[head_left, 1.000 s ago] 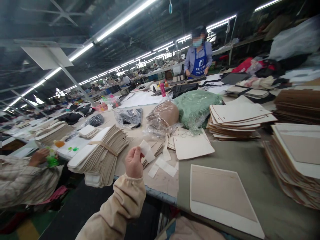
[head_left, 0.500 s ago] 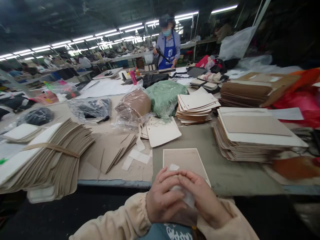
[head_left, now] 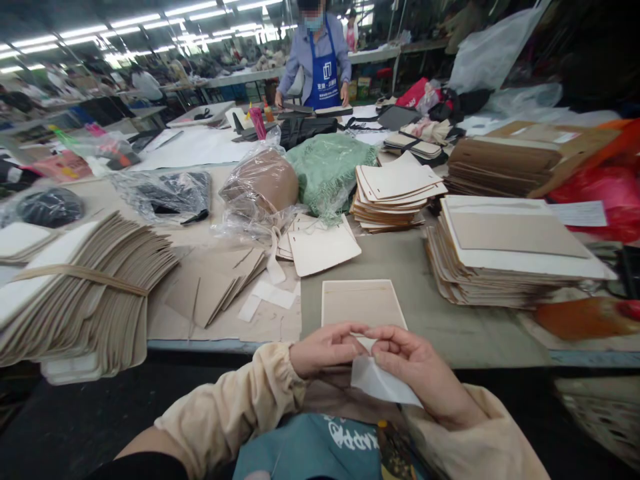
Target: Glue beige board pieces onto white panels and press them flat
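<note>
My right hand (head_left: 420, 367) pinches a thin white strip (head_left: 383, 383), tape or paper, whose loose end hangs below the fingers. Fingertips of my left hand (head_left: 327, 347) meet those of the right and close on the strip's upper end, which they partly hide. Both hands are in front of the table edge, at the near side of a beige panel with a pale border (head_left: 363, 303). That panel lies flat on a grey-green mat (head_left: 430, 333); its near part is covered by my hands. More white strips (head_left: 273, 293) lie on the table to the left.
A banded stack of boards (head_left: 110, 287) leans at the left, overhanging the edge. Loose beige panels (head_left: 215, 287) lie beside it. At the right stands a tall panel stack (head_left: 515, 267). Plastic-wrapped items and a green cloth (head_left: 330, 170) sit behind. Across the table, a person in a blue apron (head_left: 325, 73) stands.
My hands have spread a little from their cupped position, and more of the white strip shows, hanging toward me. The view has shifted; the person across has lowered both hands to the table.
</note>
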Demonstrator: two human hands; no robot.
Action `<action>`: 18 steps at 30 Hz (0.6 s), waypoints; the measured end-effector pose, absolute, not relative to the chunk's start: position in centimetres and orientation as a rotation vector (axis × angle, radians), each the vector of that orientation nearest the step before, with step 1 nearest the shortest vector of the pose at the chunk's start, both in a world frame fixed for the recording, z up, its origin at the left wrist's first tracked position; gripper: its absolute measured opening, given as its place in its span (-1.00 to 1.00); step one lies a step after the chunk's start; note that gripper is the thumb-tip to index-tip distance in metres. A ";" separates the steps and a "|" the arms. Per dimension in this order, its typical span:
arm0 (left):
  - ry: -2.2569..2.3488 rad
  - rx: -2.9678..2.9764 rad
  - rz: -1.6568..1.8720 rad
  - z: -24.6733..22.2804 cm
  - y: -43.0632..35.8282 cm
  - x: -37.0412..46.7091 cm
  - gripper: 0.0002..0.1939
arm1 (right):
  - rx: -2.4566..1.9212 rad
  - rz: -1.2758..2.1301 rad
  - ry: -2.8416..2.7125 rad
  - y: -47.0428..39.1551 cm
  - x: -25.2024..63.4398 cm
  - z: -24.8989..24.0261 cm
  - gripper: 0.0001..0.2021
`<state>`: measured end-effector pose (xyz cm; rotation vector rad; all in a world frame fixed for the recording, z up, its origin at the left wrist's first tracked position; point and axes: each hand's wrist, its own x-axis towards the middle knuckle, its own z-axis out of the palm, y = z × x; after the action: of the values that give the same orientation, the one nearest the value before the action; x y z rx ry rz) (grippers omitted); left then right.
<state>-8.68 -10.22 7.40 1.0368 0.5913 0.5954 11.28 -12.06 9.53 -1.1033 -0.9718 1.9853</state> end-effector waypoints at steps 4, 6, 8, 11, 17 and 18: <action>0.620 0.924 0.346 7.3 -10.4 -8.5 -0.53 | -1.106 2.012 -1.011 -11.6 13.6 10.1 -0.56; 0.695 0.939 0.330 7.2 -10.2 -8.9 -0.56 | -1.111 2.037 -1.057 -11.3 15.0 10.1 -0.50; 0.783 0.959 0.347 7.0 -9.8 -9.5 -0.56 | -1.162 2.055 -1.129 -10.8 16.1 9.7 -0.43; 0.925 1.067 0.399 6.5 -8.9 -10.5 -0.57 | -1.350 1.926 -1.328 -9.9 16.8 8.7 -0.38; 1.164 1.278 0.501 5.4 -7.3 -11.7 -0.70 | -1.561 1.556 -1.776 -7.5 16.1 6.7 -0.71; 1.234 1.340 0.525 5.3 -7.0 -11.9 -0.73 | -1.573 1.485 -1.823 -7.0 16.0 6.5 -0.72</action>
<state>-11.85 -6.97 5.30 1.3403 1.2337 0.5251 15.97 -6.99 6.50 -1.5731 -1.8228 1.4855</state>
